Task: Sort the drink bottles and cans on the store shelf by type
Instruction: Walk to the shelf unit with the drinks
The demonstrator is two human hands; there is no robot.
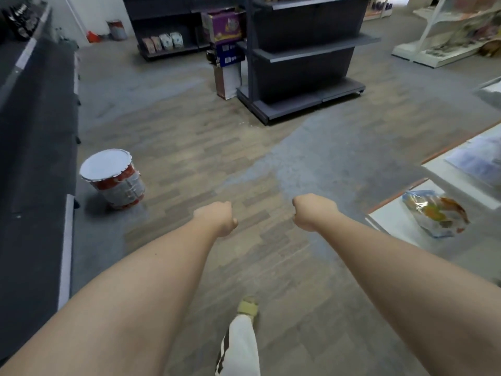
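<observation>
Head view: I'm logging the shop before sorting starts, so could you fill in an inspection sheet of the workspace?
Surface: worn wood-pattern floor with grey patches.
Job's things: dark bottles on the long dark shelf far left, blurred.
Clutter: red-and-white lidded tin bucket on the floor; crinkly clear snack bag on the white counter.
Hands: left hand and right hand closed in fists, empty, held out over the floor.
Cables: nothing seen.
Surroundings: dark grey metal shelving unit, purple cardboard box beside it.

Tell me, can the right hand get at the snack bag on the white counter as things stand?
Probably yes: the right hand is a closed fist holding nothing, the snack bag lies exposed on the white counter just to its right, and nothing stands between.
</observation>
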